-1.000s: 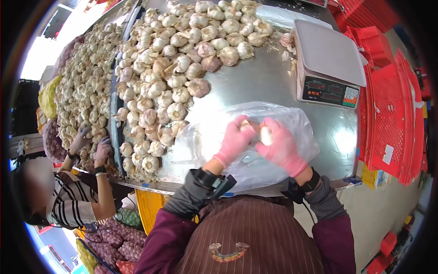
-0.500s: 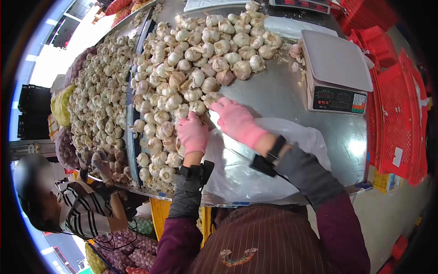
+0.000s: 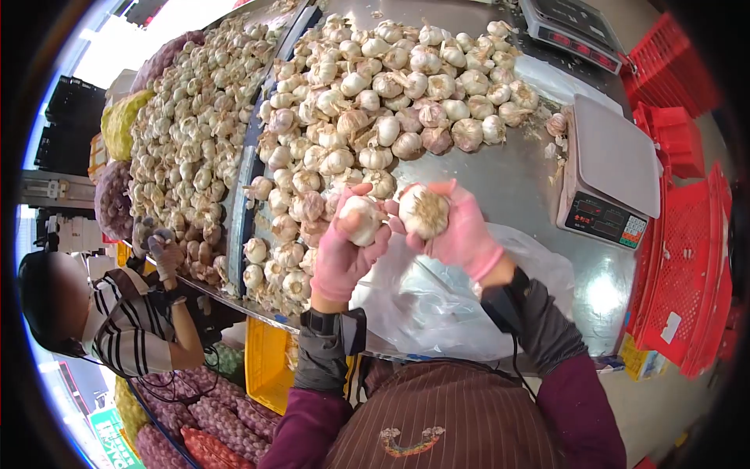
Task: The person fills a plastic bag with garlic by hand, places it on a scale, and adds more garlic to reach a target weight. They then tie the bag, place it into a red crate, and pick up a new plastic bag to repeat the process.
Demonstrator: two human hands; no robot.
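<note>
My left hand (image 3: 344,254), in a pink glove, is closed around a white garlic bulb (image 3: 362,220). In my right hand (image 3: 462,234), also pink-gloved, sits another garlic bulb (image 3: 424,211) with its root side turned up toward me. Both hands are raised side by side in front of the heap of garlic (image 3: 375,102) on the metal table (image 3: 500,184). Under them lies a clear plastic bag (image 3: 445,305), spread near the table's front edge.
A digital scale (image 3: 609,172) stands at the right, and a second scale (image 3: 574,31) farther back. Red plastic crates (image 3: 683,266) line the right side. Beyond a metal divider (image 3: 254,148) more garlic (image 3: 183,125) is piled, where a co-worker (image 3: 133,313) stands. Below is a yellow crate (image 3: 266,363).
Both hands were down at the edge of the garlic heap; now they are lifted, each with a bulb. The view has shifted, so the table appears lower and farther right.
</note>
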